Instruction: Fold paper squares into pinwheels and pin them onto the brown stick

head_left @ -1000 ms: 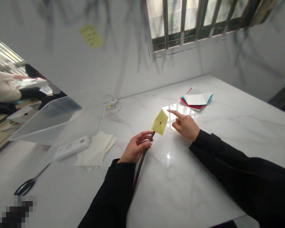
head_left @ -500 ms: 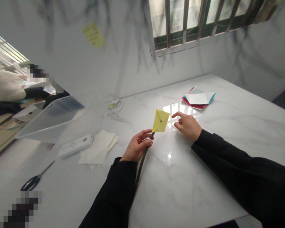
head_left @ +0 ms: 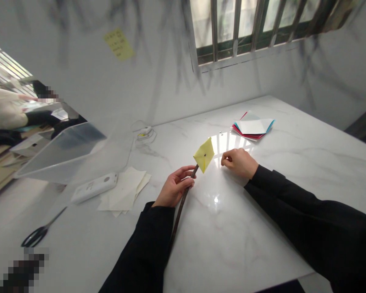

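Pinching brown stick [head_left: 181, 207], left hand [head_left: 174, 186] clamped below yellow pinwheel [head_left: 204, 155], right hand [head_left: 239, 163] beside, fingers curled together

Wht tabletop [head_left: 232, 236], marble-look, grey veins, glossy. Places rel. to cream paper sheets [head_left: 116, 193], loose overlapping pile, flat. Just L of sheets: wht oblong device [head_left: 94, 188], w/ round grey spot. Farther L & nearer edge: scissors [head_left: 36, 236], dk handles. Beyond sheets: small wht gadget [head_left: 145, 131] + thin cable. Well R & beyond: stack of folded papers [head_left: 253, 127], red/blue/wht; also 2 tiny bits, too small to ID.
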The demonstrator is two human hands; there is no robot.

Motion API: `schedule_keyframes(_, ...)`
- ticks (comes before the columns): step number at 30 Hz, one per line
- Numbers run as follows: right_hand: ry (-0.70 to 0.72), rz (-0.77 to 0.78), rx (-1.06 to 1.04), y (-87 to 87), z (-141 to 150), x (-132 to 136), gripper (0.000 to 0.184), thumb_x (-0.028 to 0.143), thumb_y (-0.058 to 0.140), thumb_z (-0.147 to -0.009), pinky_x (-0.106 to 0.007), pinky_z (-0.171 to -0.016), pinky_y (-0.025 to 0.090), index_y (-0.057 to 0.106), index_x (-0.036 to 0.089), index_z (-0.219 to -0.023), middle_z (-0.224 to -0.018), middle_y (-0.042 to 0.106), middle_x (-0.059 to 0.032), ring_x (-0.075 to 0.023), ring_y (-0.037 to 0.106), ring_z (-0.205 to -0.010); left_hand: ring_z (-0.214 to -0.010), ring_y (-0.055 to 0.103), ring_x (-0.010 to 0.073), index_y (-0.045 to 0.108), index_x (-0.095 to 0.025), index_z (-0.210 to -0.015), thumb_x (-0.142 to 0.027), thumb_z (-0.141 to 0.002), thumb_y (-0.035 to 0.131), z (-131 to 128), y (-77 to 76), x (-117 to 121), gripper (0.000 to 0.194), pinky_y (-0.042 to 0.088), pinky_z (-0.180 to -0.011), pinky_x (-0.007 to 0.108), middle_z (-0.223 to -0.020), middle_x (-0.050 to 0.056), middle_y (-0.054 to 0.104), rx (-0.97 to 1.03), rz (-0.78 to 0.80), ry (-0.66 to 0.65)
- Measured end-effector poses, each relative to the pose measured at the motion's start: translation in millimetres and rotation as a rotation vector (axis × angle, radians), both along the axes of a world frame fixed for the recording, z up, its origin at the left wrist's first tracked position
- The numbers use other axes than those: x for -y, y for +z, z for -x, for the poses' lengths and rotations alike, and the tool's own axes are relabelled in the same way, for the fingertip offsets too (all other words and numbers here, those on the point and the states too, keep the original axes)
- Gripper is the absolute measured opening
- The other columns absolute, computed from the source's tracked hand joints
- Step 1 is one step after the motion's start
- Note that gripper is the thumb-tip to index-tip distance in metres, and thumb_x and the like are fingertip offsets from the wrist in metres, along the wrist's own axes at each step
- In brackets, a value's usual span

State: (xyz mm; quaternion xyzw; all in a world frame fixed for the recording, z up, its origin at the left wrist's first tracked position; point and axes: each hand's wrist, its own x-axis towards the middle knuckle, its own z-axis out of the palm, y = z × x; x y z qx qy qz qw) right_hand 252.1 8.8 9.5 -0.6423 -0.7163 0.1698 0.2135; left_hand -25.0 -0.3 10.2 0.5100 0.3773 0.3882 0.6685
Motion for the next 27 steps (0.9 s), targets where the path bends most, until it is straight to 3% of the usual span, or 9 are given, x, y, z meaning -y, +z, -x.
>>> schedule_keyframes(2,-0.029,-0.033,-0.048,1.5,1.8,1.1,0.026,0.018,0.055,-0.081,-0.028,-0.065,0.035,0.079,0.020,-0.091,-0.063,0.065,-0.0011,-0.0163,0.055,-0.062,-0.068,0.055,0.0102,0.077,-0.019,-0.114,-0.026,-0.070,0.090,-0.2,0.7,0.1,0.046,0.042,-0.066,0.025,-0.089,0.005,0.070,0.003,0.002,-0.001)
schedule_keyframes(6,-0.024,-0.076,-0.167,3.2,2.5,2.8,0.052,0.014,0.052,-0.080,-0.026,-0.066,0.036,0.070,0.018,-0.129,-0.054,0.055,0.0058,-0.0151,0.050,-0.056,-0.068,0.055,0.0102,0.077,-0.018,-0.115,-0.026,-0.070,0.090,0.0,0.9,0.0,0.047,0.043,-0.066,0.025,-0.090,0.006,0.070,-0.002,0.003,0.002)
schedule_keyframes(7,0.006,-0.059,-0.172,3.3,2.1,2.9,0.050,0.014,0.053,-0.080,-0.026,-0.066,0.037,0.072,0.018,-0.126,-0.055,0.057,0.0052,-0.0148,0.050,-0.057,-0.069,0.056,0.0101,0.077,-0.018,-0.115,-0.027,-0.070,0.090,0.1,0.6,-0.1,0.048,0.043,-0.066,0.025,-0.090,0.006,0.070,-0.002,0.004,0.004)
schedule_keyframes(9,0.103,0.029,-0.136,3.0,1.0,2.6,0.034,0.015,0.054,-0.080,-0.026,-0.065,0.037,0.081,0.019,-0.100,-0.058,0.061,0.0018,-0.0144,0.052,-0.058,-0.068,0.056,0.0096,0.077,-0.018,-0.115,-0.027,-0.070,0.091,0.4,0.3,-0.5,0.048,0.043,-0.065,0.024,-0.090,0.005,0.070,0.005,0.005,0.008)
schedule_keyframes(12,0.195,0.134,-0.059,1.6,-0.1,1.1,0.024,0.016,0.057,-0.079,-0.027,-0.063,0.036,0.078,0.020,-0.069,-0.063,0.067,-0.0020,-0.0144,0.054,-0.060,-0.067,0.056,0.0089,0.077,-0.018,-0.114,-0.027,-0.070,0.091,-0.1,1.1,-0.3,0.048,0.044,-0.063,0.023,-0.089,0.005,0.070,0.008,0.012,0.020)
schedule_keyframes(27,0.169,0.041,0.001,-4.9,6.6,3.6,0.021,0.019,0.059,-0.084,-0.026,-0.062,0.031,0.080,0.021,-0.087,-0.071,0.067,-0.0008,-0.0127,0.052,-0.062,-0.078,0.067,0.0095,0.073,-0.018,-0.119,-0.022,-0.069,0.091,-6.7,-2.0,-5.9,0.053,0.054,-0.072,0.022,-0.106,0.007,0.075,0.195,0.137,0.174)
